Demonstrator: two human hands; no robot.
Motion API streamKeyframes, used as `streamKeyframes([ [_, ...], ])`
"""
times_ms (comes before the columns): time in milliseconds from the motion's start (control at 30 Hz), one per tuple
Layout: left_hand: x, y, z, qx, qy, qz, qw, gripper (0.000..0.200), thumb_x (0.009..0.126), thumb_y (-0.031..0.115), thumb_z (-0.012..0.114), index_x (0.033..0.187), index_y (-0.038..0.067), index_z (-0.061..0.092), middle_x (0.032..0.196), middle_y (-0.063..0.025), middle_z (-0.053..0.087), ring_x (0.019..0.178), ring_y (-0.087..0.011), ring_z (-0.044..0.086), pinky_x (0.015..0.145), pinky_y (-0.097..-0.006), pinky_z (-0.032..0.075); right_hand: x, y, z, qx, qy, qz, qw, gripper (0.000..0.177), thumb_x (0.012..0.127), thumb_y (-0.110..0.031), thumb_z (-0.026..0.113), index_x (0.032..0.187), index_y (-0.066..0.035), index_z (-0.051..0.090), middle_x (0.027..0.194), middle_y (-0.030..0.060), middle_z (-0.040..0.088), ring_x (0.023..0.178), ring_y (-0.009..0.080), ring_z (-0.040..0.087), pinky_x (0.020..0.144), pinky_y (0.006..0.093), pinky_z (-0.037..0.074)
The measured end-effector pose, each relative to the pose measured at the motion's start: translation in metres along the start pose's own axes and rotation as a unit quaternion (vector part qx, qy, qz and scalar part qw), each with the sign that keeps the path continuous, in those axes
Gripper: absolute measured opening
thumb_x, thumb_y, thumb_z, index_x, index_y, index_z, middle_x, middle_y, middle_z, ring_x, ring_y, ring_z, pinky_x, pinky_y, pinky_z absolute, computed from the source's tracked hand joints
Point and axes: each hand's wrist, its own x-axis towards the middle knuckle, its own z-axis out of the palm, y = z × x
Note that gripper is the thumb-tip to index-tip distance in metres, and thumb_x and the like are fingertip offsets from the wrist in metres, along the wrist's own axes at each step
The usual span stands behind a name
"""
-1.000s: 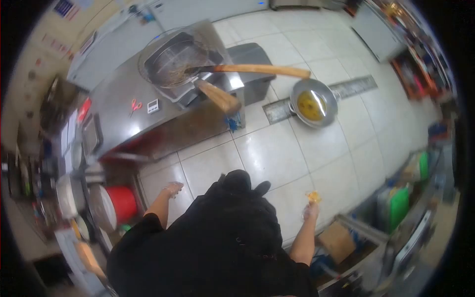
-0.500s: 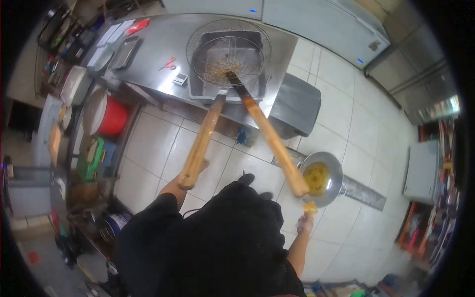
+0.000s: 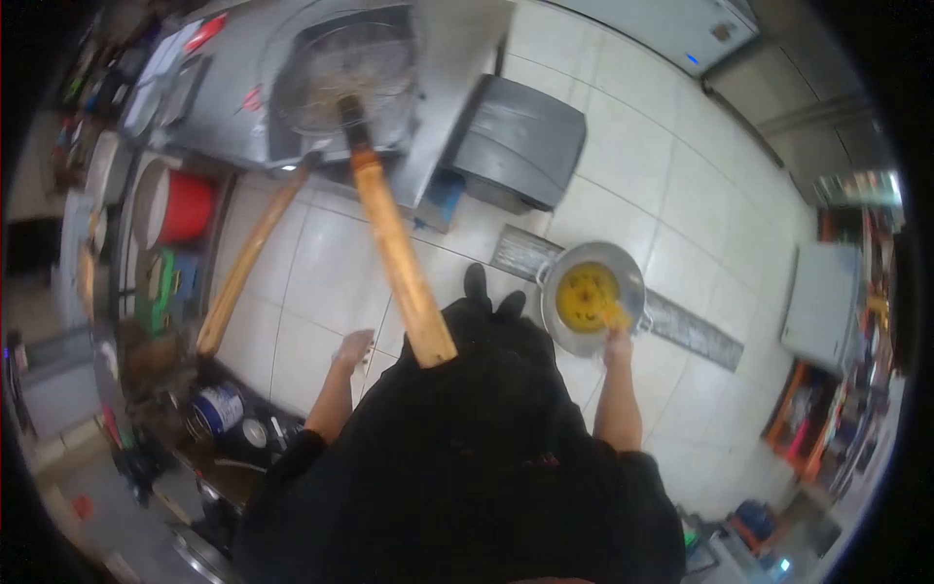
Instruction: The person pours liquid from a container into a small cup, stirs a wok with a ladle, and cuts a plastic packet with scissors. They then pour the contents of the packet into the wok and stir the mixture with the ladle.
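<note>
My right hand (image 3: 617, 343) is at the near rim of a metal wok (image 3: 630, 268) and grips a small, crumpled yellow thing (image 3: 614, 315), too blurred to name more closely. The two-handled wok stands low, over the floor tiles, with yellow liquid (image 3: 587, 292) and dark bits inside. Off to the left, my left hand (image 3: 354, 347) hangs over the floor, fingers stretched out, holding nothing visible. Between my hands and the table, a long wooden handle (image 3: 397, 258) reaches toward me from a round wire strainer (image 3: 336, 97). A second wooden handle (image 3: 248, 261) slants down further left.
The strainer lies over a grey tray (image 3: 282, 146) on a steel table (image 3: 457, 58). Beside the table is a grey bin (image 3: 520, 136). A metal floor grating (image 3: 696, 333) runs past the wok. A red bucket (image 3: 185, 206) stands on the left-hand shelving.
My view has shifted, so the table sits further up and left. My right hand has brought the yellow thing over the wok's rim. My left hand has come out from behind the handle.
</note>
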Motion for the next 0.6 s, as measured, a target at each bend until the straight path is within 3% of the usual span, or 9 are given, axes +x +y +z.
streamKeyframes([
  [100, 0.031, -0.066, -0.003, -0.035, -0.006, -0.021, 0.999, 0.044, 0.098, 0.042, 0.052, 0.123, 0.008, 0.066, 0.099, -0.0074, 0.065, 0.083, -0.0194, 0.059, 0.067, -0.0380, 0.052, 0.013, -0.027, 0.025, 0.122, 0.008, 0.013, 0.992, 0.020, 0.100, -0.030, 0.060, 0.099, -0.010, 0.063, 0.071, -0.0021, 0.052, 0.059, 0.0105, 0.046, 0.054, 0.0260, 0.038],
  [200, 0.049, -0.107, -0.002, 0.239, -0.084, 0.045, 0.966, 0.041, 0.099, 0.037, 0.050, 0.121, 0.007, 0.066, 0.102, -0.0099, 0.068, 0.087, -0.0245, 0.063, 0.072, -0.0423, 0.054, 0.019, -0.027, 0.044, 0.187, -0.062, -0.033, 0.980, 0.015, 0.100, -0.020, 0.058, 0.107, -0.008, 0.063, 0.077, -0.0024, 0.054, 0.061, 0.0097, 0.048, 0.053, 0.0258, 0.038],
  [267, 0.082, -0.119, -0.004, 0.281, -0.097, -0.066, 0.953, 0.042, 0.100, 0.042, 0.052, 0.113, 0.004, 0.066, 0.111, -0.0143, 0.069, 0.099, -0.0255, 0.065, 0.086, -0.0423, 0.052, -0.032, -0.081, 0.080, 0.170, -0.100, -0.026, 0.980, 0.038, 0.102, -0.029, 0.056, 0.131, -0.005, 0.056, 0.110, 0.0057, 0.064, 0.098, 0.0209, 0.062, 0.085, 0.0357, 0.051],
  [300, 0.073, -0.097, 0.001, 0.245, -0.051, -0.050, 0.967, 0.042, 0.099, 0.040, 0.047, 0.114, 0.006, 0.066, 0.119, -0.0158, 0.067, 0.110, -0.0296, 0.062, 0.094, -0.0450, 0.050, -0.059, -0.109, 0.103, 0.203, -0.093, 0.014, 0.975, 0.020, 0.101, -0.012, 0.054, 0.119, -0.006, 0.062, 0.091, -0.0007, 0.061, 0.069, 0.0100, 0.056, 0.056, 0.0225, 0.045],
  [333, 0.058, -0.064, 0.006, 0.211, -0.006, -0.035, 0.977, 0.042, 0.098, 0.038, 0.042, 0.115, 0.007, 0.066, 0.127, -0.0172, 0.065, 0.120, -0.0338, 0.060, 0.101, -0.0477, 0.047, -0.047, -0.100, 0.096, 0.187, -0.121, 0.030, 0.974, 0.021, 0.101, -0.011, 0.053, 0.120, -0.005, 0.061, 0.092, 0.0000, 0.062, 0.071, 0.0116, 0.060, 0.056, 0.0209, 0.047],
  [400, 0.109, -0.068, 0.009, 0.284, 0.062, 0.118, 0.949, 0.040, 0.098, 0.041, 0.051, 0.110, 0.008, 0.070, 0.114, -0.0123, 0.069, 0.101, -0.0270, 0.064, 0.086, -0.0444, 0.054, -0.011, -0.076, 0.075, 0.128, -0.138, 0.032, 0.982, 0.018, 0.098, -0.014, 0.058, 0.112, -0.005, 0.063, 0.088, 0.0002, 0.062, 0.070, 0.0136, 0.060, 0.054, 0.0235, 0.048],
  [467, 0.097, -0.023, 0.016, 0.108, 0.095, 0.107, 0.984, 0.048, 0.096, 0.043, 0.044, 0.125, 0.012, 0.066, 0.133, -0.0187, 0.062, 0.125, -0.0375, 0.056, 0.108, -0.0441, 0.043, 0.027, -0.065, 0.058, 0.083, -0.177, 0.021, 0.980, 0.017, 0.097, -0.016, 0.060, 0.109, -0.006, 0.065, 0.086, 0.0003, 0.062, 0.069, 0.0136, 0.060, 0.053, 0.0243, 0.048],
  [533, 0.093, 0.009, 0.027, 0.053, 0.107, 0.118, 0.986, 0.046, 0.096, 0.042, 0.046, 0.125, 0.013, 0.067, 0.130, -0.0165, 0.064, 0.123, -0.0347, 0.058, 0.105, -0.0441, 0.045, 0.052, -0.073, 0.057, 0.076, -0.130, 0.075, 0.986, 0.026, 0.100, -0.021, 0.053, 0.121, -0.007, 0.061, 0.104, 0.0069, 0.068, 0.087, 0.0202, 0.065, 0.074, 0.0352, 0.053],
  [600, 0.079, 0.026, 0.038, 0.007, 0.107, 0.133, 0.985, 0.044, 0.095, 0.040, 0.049, 0.125, 0.014, 0.067, 0.128, -0.0143, 0.066, 0.121, -0.0319, 0.060, 0.102, -0.0440, 0.048, 0.085, -0.071, 0.052, 0.068, -0.156, 0.070, 0.983, 0.025, 0.101, -0.022, 0.053, 0.120, -0.008, 0.061, 0.102, 0.0062, 0.068, 0.086, 0.0202, 0.064, 0.073, 0.0354, 0.053],
])
